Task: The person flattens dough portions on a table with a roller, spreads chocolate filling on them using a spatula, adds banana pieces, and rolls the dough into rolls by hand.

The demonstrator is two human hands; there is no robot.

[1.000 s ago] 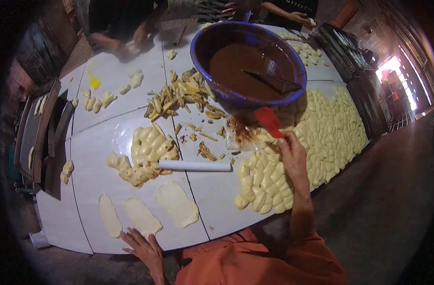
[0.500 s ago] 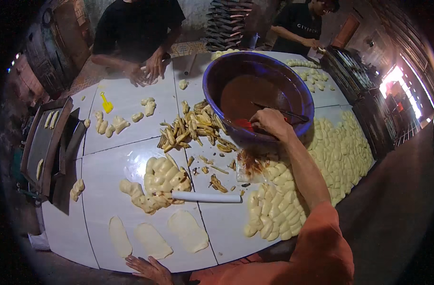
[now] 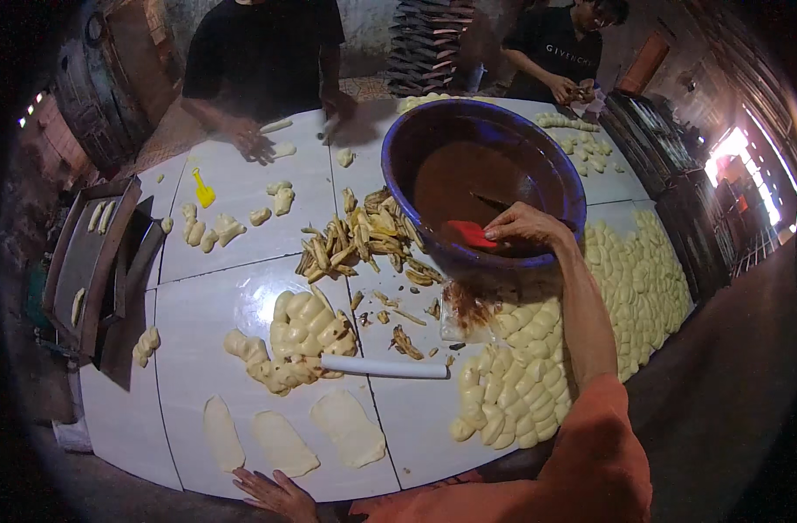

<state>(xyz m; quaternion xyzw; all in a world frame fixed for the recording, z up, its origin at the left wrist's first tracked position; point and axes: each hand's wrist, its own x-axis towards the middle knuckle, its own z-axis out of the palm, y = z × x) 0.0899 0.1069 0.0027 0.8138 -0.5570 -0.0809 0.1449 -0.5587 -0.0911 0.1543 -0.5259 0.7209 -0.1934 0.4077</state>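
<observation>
My right hand (image 3: 527,225) reaches over the near rim of a large blue bowl (image 3: 398,148) of brown filling and grips a red spatula (image 3: 470,234) whose blade lies in the filling. My left hand (image 3: 276,493) rests flat and open on the near edge of the white table (image 3: 207,301), just below three flattened dough ovals (image 3: 281,440). A white rolling pin (image 3: 383,368) lies between a heap of dough lumps (image 3: 303,331) and a field of filled dough pieces (image 3: 521,392). Sliced banana strips (image 3: 355,240) are piled left of the bowl.
Across the table a person in black (image 3: 259,61) handles dough, and another person (image 3: 555,52) works at the far right. A dark metal tray (image 3: 89,253) with dough sits at the left edge. Many shaped dough pieces (image 3: 643,279) cover the table's right side. A yellow scraper (image 3: 203,188) lies far left.
My right hand carried the red spatula from the table edge up into the bowl. The view tilted upward, showing the people opposite. My left hand stays on the near edge.
</observation>
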